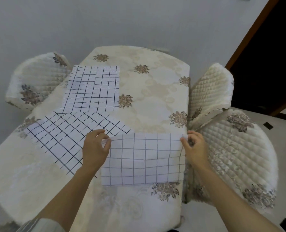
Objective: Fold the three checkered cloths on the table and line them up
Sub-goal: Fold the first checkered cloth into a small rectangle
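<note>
While our left hand (95,149) pinches the upper left corner of the near cloth (144,163) and our right hand (196,148) pinches its upper right, it lies at lower centre (a crease across it). Left of it a second cloth (63,136) lies askew; a third cloth (92,91) sits upper left on the table (155,101).

Both forearms reach up from the lower frame, left hand (95,146) and right hand (195,146) level at centre, each pinching an upper corner of one cloth (144,161).

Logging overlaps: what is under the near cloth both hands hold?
The floral tablecloth shows around the near cloth, pinched by left hand and right hand; anything beneath is covered.
</note>
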